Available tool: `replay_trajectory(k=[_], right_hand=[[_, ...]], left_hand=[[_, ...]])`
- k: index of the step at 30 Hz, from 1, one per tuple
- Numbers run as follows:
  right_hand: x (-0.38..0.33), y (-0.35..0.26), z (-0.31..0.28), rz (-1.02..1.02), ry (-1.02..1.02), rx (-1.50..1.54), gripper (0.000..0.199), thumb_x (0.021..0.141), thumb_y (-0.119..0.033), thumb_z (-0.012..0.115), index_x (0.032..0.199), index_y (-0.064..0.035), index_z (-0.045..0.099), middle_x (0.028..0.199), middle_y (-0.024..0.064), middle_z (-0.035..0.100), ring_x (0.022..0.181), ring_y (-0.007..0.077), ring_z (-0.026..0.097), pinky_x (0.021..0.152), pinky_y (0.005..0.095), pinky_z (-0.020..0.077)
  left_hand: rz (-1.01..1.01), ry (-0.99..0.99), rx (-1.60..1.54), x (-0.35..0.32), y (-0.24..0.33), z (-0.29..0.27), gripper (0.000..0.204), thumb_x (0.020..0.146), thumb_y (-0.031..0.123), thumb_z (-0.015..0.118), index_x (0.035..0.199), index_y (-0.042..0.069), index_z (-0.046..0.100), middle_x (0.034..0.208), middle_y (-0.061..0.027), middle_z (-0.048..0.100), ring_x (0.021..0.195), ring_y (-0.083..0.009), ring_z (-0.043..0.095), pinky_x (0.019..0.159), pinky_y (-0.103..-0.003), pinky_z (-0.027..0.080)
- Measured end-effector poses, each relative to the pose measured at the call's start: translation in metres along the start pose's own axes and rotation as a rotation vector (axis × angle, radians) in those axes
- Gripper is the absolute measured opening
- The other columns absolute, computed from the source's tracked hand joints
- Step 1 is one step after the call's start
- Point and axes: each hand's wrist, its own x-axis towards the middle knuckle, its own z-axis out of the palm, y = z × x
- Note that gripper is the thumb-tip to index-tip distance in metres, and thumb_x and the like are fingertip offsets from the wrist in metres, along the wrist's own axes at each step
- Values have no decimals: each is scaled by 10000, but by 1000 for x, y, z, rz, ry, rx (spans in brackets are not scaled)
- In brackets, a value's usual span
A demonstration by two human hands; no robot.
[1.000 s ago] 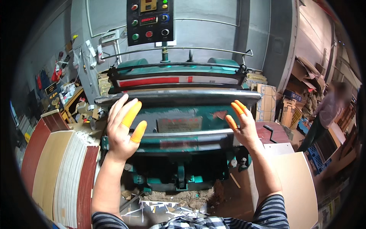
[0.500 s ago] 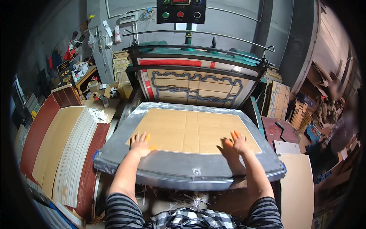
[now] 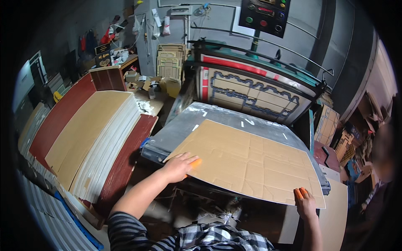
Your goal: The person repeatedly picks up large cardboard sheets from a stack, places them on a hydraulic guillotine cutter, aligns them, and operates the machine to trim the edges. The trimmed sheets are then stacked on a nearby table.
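A large brown cardboard sheet [image 3: 247,154] with creased and cut lines lies on the grey metal bed [image 3: 176,123] of a press, its near edge hanging out past the bed's front. My left hand [image 3: 179,167] is closed on the near left edge, fingers on top. At the near right corner, my right hand [image 3: 305,201] grips the sheet too. Orange finger covers show on both hands. Behind the bed, the raised press plate [image 3: 251,94] carries a board with a dark, jagged die outline. A few white strips lie on the bare part of the bed.
To the left, a tall stack of cardboard sheets [image 3: 90,134] rests between reddish-brown boards. A control panel [image 3: 264,16] with coloured buttons stands above the press. More cardboard [image 3: 333,213] leans at the right. Scraps [image 3: 217,217] litter the floor below the bed.
The cardboard sheet has slid off its place on the bed toward me, uncovering white strips behind it. My hands moved from lying flat on it to gripping its near edge. The view has turned left.
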Motion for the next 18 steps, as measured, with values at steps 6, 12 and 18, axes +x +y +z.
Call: replay_trajectory(k=[6, 12, 18], right_hand=[[6, -26, -18, 106, 73, 35, 239, 882, -85, 592, 1118, -87, 635, 1067, 180, 652, 999, 355, 627, 842, 427, 521], [109, -99, -74, 9, 53, 328, 357, 812, -35, 625, 1164, -92, 642, 1020, 219, 658, 947, 410, 631, 806, 398, 520], [247, -295, -128, -447, 318, 767, 358, 856, 27, 618, 1211, -22, 629, 1114, 202, 662, 962, 312, 667, 847, 336, 522]], left_hand=[[-80, 51, -355, 40, -78, -64, 511, 830, 42, 523, 1295, 245, 574, 1164, -146, 634, 1068, -352, 598, 873, -432, 476], [-272, 53, 127, -49, -109, -296, 384, 794, 81, 622, 1123, 257, 713, 1033, -97, 710, 938, -257, 673, 807, -371, 515], [-798, 311, 539, -328, -77, -399, 458, 797, -88, 541, 1189, 118, 659, 1108, -146, 674, 1008, -267, 654, 884, -369, 512]])
